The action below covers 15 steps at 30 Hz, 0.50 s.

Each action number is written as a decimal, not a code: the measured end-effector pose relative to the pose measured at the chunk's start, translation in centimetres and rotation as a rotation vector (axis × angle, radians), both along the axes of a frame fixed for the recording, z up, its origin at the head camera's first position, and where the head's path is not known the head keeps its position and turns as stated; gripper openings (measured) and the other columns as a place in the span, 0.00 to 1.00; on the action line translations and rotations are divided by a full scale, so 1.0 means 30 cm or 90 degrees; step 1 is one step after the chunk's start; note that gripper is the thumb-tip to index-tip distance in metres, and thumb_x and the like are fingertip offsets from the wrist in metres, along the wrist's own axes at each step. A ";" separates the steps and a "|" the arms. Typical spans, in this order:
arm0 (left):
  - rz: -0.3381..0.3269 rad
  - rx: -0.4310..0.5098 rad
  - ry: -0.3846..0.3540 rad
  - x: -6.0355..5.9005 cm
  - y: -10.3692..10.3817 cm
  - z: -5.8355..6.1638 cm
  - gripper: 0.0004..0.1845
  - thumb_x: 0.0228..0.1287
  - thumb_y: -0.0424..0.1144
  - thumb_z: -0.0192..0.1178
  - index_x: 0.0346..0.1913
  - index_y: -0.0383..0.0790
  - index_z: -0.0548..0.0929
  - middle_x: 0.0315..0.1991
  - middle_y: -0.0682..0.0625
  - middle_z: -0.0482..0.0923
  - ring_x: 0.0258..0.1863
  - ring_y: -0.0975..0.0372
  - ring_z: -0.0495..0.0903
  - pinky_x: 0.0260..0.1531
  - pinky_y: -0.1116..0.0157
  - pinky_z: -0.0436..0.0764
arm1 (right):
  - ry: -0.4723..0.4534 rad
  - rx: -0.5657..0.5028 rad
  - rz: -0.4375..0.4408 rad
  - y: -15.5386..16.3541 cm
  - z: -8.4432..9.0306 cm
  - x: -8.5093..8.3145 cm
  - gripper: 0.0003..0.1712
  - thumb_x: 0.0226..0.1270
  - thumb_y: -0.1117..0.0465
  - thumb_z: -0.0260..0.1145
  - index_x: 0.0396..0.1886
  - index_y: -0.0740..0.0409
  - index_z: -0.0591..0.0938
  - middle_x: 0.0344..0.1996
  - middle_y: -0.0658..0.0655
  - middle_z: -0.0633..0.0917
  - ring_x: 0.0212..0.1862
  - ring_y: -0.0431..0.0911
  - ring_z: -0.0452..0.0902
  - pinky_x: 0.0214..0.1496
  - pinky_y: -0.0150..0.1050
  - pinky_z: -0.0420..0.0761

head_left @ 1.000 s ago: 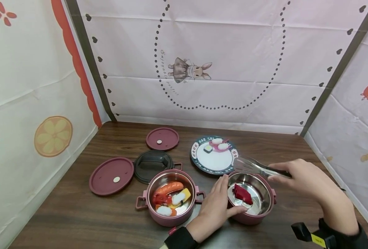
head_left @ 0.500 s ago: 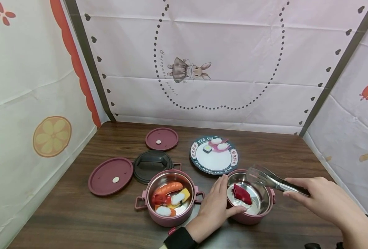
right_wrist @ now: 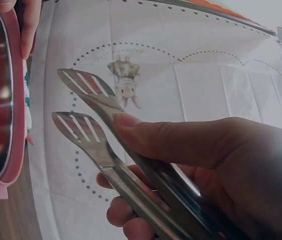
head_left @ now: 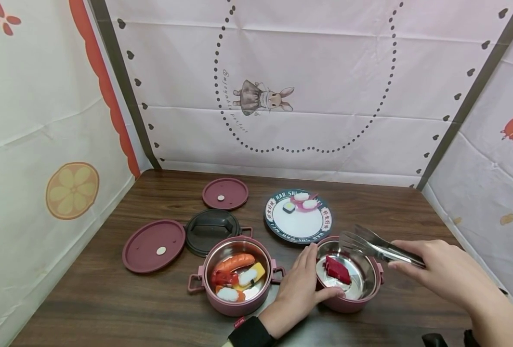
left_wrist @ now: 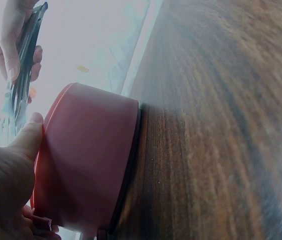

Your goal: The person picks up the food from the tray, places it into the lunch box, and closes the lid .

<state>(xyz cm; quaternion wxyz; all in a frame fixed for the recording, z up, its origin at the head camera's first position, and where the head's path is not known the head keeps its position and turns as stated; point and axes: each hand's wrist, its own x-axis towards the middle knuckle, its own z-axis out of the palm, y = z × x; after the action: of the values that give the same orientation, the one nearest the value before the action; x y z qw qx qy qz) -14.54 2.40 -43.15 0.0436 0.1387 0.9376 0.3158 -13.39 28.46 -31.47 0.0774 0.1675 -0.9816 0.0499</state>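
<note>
My right hand (head_left: 442, 272) holds metal tongs (right_wrist: 131, 175) with slotted ends. Their tips are spread apart with nothing between them, above the far right rim of the right pink pot (head_left: 347, 306). Inside that pot lies a dark red toy food piece (head_left: 337, 270). Against the pot's left side, my left hand (head_left: 293, 294) holds it, the thumb along the near rim. To the left stands another pink pot (head_left: 243, 308) containing a toy sausage (head_left: 235, 262), a red piece and white-topped sushi pieces (head_left: 248, 276).
Behind the pots sits a round plate (head_left: 297, 231) with several small toy sushi pieces (head_left: 310, 204). Two maroon lids (head_left: 152, 246) and a black lid (head_left: 213, 230) lie at the back left. Printed cloth walls (head_left: 325, 62) enclose the table on three sides.
The tongs moved right and nearer from beside the plate, then slightly back left, their tips spreading wider. My left hand and both pots stay in place.
</note>
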 end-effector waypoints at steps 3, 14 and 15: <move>0.001 -0.001 0.003 0.000 0.001 -0.001 0.57 0.53 0.70 0.64 0.79 0.45 0.53 0.79 0.48 0.55 0.78 0.55 0.57 0.71 0.49 0.69 | 0.013 0.007 0.007 -0.019 0.007 -0.025 0.34 0.56 0.36 0.72 0.57 0.50 0.85 0.43 0.56 0.90 0.40 0.52 0.87 0.36 0.55 0.80; -0.003 0.003 0.000 -0.002 -0.003 -0.002 0.58 0.53 0.71 0.63 0.79 0.45 0.53 0.80 0.48 0.55 0.78 0.55 0.57 0.70 0.49 0.69 | 0.043 0.057 0.074 -0.082 0.059 -0.157 0.38 0.56 0.39 0.74 0.62 0.54 0.80 0.27 0.42 0.81 0.27 0.36 0.74 0.25 0.36 0.69; -0.004 0.002 0.001 -0.002 -0.003 -0.002 0.57 0.53 0.71 0.62 0.79 0.45 0.53 0.79 0.48 0.55 0.78 0.55 0.57 0.70 0.49 0.69 | 0.046 0.058 0.079 -0.086 0.063 -0.171 0.39 0.56 0.39 0.74 0.62 0.54 0.79 0.28 0.43 0.82 0.27 0.36 0.75 0.25 0.37 0.70</move>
<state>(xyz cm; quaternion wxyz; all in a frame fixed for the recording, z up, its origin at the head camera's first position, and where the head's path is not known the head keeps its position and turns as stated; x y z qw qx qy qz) -14.60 2.30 -43.21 0.0437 0.1422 0.9366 0.3174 -18.52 25.87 -29.57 0.1021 0.2331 -0.9671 0.0039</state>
